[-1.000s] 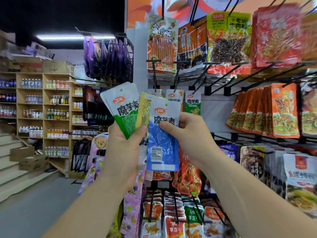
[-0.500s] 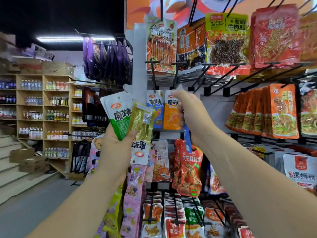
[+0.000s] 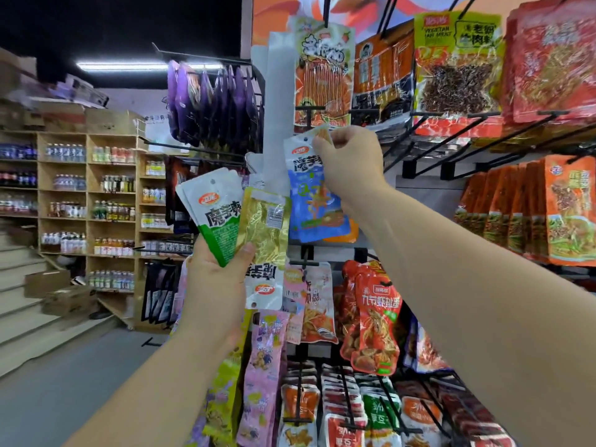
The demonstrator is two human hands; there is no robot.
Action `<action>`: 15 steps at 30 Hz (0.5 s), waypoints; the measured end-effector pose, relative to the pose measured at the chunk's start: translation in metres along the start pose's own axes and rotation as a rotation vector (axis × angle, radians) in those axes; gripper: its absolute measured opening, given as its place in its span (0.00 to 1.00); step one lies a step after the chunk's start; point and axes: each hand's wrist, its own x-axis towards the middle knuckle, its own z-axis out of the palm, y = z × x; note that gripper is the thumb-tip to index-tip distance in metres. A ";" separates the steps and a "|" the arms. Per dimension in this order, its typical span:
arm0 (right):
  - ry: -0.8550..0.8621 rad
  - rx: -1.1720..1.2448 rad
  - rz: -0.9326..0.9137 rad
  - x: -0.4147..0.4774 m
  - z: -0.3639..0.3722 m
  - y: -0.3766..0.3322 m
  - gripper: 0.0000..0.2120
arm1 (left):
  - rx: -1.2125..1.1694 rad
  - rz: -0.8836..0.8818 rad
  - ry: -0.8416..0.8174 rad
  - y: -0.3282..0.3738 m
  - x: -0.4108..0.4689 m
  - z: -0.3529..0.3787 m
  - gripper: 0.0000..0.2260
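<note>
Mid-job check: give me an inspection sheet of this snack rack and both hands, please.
Surface: display rack, black pegs on a grey back panel.
Job's things: blue packet pinched at its top edge near a peg; green packet and yellow packet, the yellow upside down, fanned in the other hand.
Clutter: purple packets and red packets hanging nearby.
Grippers: right hand pinches the blue packet; left hand grips the green and yellow ones.
Cables: nothing seen.
Surroundings: wooden shelves of bottles, stairs, cardboard boxes at left.
</note>
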 end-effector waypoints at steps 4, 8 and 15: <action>0.049 -0.035 -0.009 0.005 0.007 0.003 0.19 | -0.033 0.014 0.007 0.005 0.002 -0.003 0.19; 0.086 0.007 0.010 0.006 0.008 0.003 0.18 | -0.027 0.032 -0.006 0.007 0.002 -0.005 0.19; 0.093 -0.026 -0.010 0.004 0.006 0.007 0.17 | -0.021 0.045 -0.019 0.008 0.000 -0.005 0.18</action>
